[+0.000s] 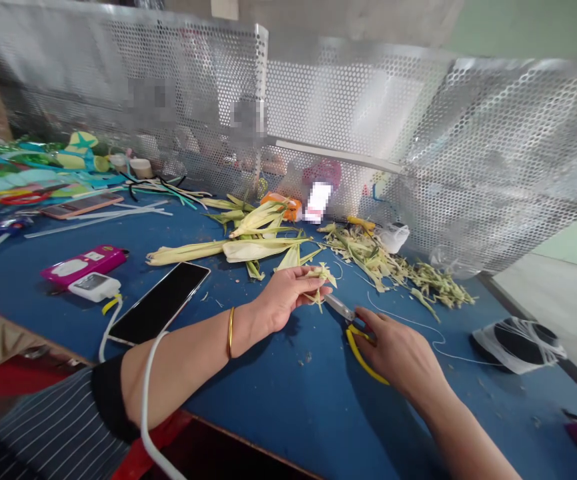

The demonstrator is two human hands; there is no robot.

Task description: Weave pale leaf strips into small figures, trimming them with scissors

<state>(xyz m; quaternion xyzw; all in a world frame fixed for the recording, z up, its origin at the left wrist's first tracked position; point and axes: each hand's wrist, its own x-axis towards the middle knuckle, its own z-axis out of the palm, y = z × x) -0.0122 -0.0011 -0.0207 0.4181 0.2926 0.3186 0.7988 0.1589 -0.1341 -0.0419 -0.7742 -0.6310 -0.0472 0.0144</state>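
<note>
Pinched between the fingertips of my left hand (288, 297) is a small pale-green corn husk piece (324, 273) with ragged, pointed ends. My right hand (398, 347) grips scissors (363, 363) with yellow handles. Their metal blades point toward the husk piece, close to my left fingers; whether they touch it I cannot tell. Beyond my left hand lies a pile of long corn husks (253, 247). Shredded husk trimmings (368, 253) are heaped farther right.
On the blue table (278, 400), a black phone (163, 300) and a magenta device (85, 263) lie left. White thread runs to a wound spool (518, 343) at right. A perforated metal screen (338, 100) stands behind. A white cable (147, 393) crosses my left forearm.
</note>
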